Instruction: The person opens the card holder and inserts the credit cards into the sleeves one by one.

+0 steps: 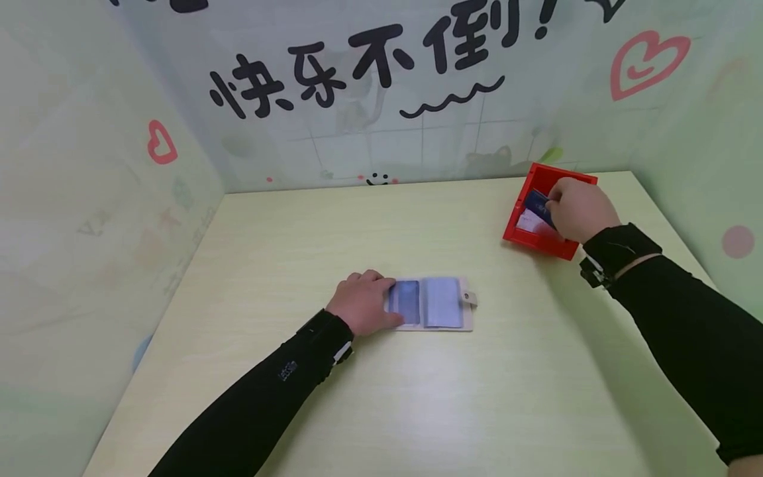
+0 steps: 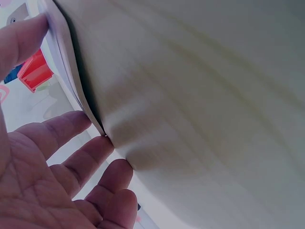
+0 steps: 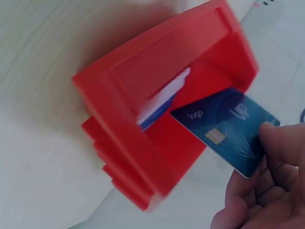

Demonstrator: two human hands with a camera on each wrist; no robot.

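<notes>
An unfolded card holder [image 1: 441,303] with clear sleeves and a snap tab lies on the table. My left hand [image 1: 365,303] rests at its left end. The left thumb touches the holder near one corner and the index finger near the other, while the other fingertips [image 2: 123,167] reach the tabletop. My right hand [image 3: 274,186] pinches a dark blue bank card [image 3: 226,129] by one end, its chip and "logo" print visible. The card is tilted over the open red box [image 3: 128,90], in which other white and blue cards [image 3: 164,100] lie.
The pale wooden table [image 1: 298,232] is bounded by a back wall [image 1: 369,132] with large black lettering and by side walls. The red box stands at the table's back right, near the right wall [image 1: 709,199].
</notes>
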